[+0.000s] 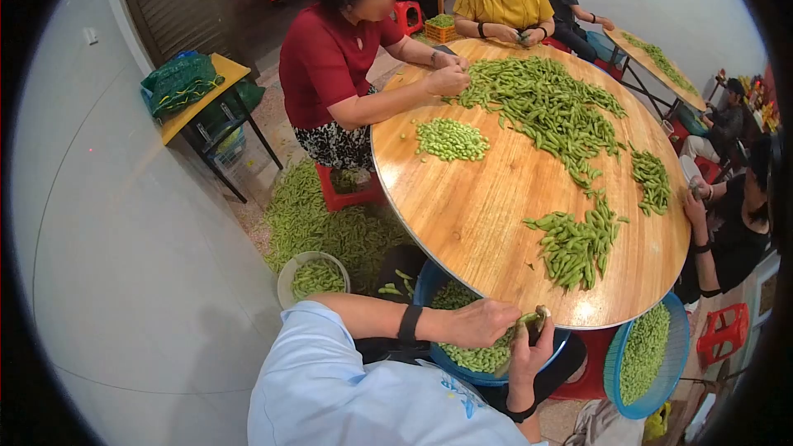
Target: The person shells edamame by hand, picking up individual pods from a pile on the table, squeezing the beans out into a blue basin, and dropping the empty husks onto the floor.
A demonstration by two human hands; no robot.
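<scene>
My left hand [483, 322], with a black band on its wrist, and my right hand [529, 355] meet at the near edge of the round wooden table [487, 206]. Both pinch one green bean pod [530, 317] between their fingertips. Directly under them sits a blue bowl [429, 281] holding shelled green beans [479, 358]. A pile of unshelled pods [578, 244] lies on the table just beyond my hands. A larger heap of pods [545, 103] covers the far side, and a small mound of shelled beans [450, 139] lies to its left.
A person in a red top [330, 66], one in yellow [504, 0] and one on the right [727, 231] sit around the table. Empty pods litter the floor [330, 231] by a white bucket [310, 277]. A blue basket of beans [652, 355] stands bottom right.
</scene>
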